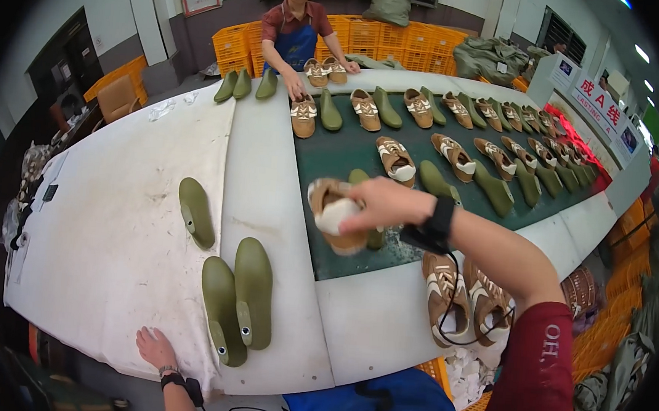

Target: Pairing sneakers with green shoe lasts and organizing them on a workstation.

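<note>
My right hand [391, 204] grips a brown and white sneaker [330, 198] by its white heel, over the near end of the green conveyor belt [402, 256]. The sneaker is blurred. A green shoe last [358, 175] shows partly behind it. My left hand [155, 348] rests with its fingers apart on the white cloth [111, 267] at the near edge of the table. Just beyond it lie two green shoe lasts [255, 292], side by side, with another last [196, 211] farther off. A pair of brown sneakers [445, 294] stands below my right forearm.
Rows of brown sneakers [396, 160] and green lasts [505, 191] line the belt toward the right. Across the table a person in a blue apron [295, 46] touches a sneaker [303, 116]. Orange crates [237, 46] stand behind. Thin cables hang from both my wrists.
</note>
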`<act>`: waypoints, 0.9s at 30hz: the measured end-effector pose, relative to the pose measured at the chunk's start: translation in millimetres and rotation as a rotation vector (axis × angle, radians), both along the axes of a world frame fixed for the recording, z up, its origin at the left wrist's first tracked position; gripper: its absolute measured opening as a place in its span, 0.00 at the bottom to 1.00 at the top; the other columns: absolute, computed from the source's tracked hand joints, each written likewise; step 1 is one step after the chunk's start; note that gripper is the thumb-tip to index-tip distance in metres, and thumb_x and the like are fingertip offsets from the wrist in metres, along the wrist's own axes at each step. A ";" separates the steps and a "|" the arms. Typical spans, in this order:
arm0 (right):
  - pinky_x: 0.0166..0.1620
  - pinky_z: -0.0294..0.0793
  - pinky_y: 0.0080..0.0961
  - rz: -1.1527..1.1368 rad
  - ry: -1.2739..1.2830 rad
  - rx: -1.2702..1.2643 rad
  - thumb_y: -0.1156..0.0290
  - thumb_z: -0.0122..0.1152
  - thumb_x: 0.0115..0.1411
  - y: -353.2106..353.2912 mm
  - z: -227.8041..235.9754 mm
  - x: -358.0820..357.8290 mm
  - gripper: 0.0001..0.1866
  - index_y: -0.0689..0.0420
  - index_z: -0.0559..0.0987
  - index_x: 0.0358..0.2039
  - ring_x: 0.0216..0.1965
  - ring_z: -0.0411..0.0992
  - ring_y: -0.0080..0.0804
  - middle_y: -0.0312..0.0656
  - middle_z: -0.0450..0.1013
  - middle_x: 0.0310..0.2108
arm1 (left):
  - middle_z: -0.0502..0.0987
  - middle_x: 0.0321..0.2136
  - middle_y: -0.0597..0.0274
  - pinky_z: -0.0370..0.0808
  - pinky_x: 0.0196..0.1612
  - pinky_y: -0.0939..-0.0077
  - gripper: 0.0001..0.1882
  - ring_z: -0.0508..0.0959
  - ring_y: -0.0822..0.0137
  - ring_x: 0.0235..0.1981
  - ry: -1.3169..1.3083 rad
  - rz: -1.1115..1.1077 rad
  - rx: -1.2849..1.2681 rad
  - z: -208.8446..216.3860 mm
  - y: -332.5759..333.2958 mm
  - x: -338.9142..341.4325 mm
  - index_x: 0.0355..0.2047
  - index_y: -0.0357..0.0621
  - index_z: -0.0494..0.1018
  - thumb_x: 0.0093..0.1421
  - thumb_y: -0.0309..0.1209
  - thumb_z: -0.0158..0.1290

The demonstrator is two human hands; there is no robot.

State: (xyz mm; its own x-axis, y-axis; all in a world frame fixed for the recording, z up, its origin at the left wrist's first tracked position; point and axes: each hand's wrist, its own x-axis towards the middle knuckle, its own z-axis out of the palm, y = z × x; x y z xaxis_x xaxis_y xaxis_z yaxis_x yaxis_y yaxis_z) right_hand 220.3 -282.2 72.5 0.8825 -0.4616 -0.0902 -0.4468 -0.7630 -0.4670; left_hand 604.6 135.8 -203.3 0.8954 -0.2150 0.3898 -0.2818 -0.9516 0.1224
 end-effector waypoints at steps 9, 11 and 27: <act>0.45 0.71 0.36 -0.386 0.040 -0.132 0.59 0.63 0.44 -116.4 -168.5 88.9 0.23 0.55 0.73 0.41 0.40 0.72 0.47 0.50 0.74 0.36 | 0.64 0.54 0.51 0.59 0.55 0.61 0.21 0.62 0.55 0.55 0.043 0.011 -0.020 1.7 0.0 -2.1 0.50 0.38 0.65 0.60 0.37 0.44; 0.45 0.70 0.38 -0.472 0.050 -0.110 0.66 0.59 0.48 -120.6 -187.2 96.2 0.20 0.55 0.72 0.43 0.40 0.72 0.48 0.52 0.74 0.36 | 0.64 0.53 0.50 0.59 0.55 0.61 0.21 0.62 0.54 0.55 0.034 -0.006 -0.024 1.1 0.0 -1.9 0.50 0.38 0.65 0.60 0.37 0.44; 0.46 0.70 0.36 0.179 -0.089 -0.100 0.70 0.51 0.48 -58.0 -64.5 18.2 0.18 0.58 0.76 0.42 0.43 0.71 0.45 0.51 0.73 0.40 | 0.73 0.37 0.46 0.69 0.42 0.56 0.19 0.72 0.48 0.39 -0.111 -0.152 0.051 8.6 2.4 -10.6 0.36 0.37 0.71 0.59 0.41 0.41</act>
